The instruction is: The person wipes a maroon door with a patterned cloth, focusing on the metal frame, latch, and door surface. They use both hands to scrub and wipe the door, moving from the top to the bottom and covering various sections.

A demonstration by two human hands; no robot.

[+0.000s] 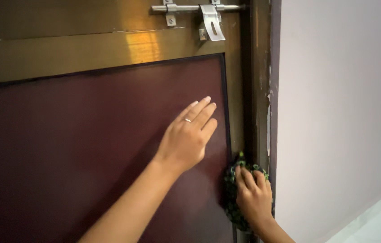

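My left hand point(186, 139) lies flat against the dark maroon inset panel point(87, 157) of the brown wooden door point(87, 49), fingers point(201, 112) stretched out and close together, pointing up and to the right, holding nothing. A thin silver ring point(188, 120) sits on one of them. My forearm runs down from it toward the lower left of the view.

My right hand point(253, 195) is lower, at the door's right edge, pressing a bunched dark cloth with green speckles point(233, 180) against the seam where the panel meets the brown frame strip. Its fingers are curled over the top of the cloth, holding it to the wood; the cloth bulges out to the left of my knuckles and below them. How much of it is tucked under my palm I cannot tell, since the hand covers it.

Above both hands, a silver metal sliding bolt point(197, 7) with a hanging hasp plate point(212, 22) is fixed across the top of the door, well apart from my hands. To the right of the door jamb point(262, 90), where the paint is chipped, stands a plain pale wall point(334, 112).
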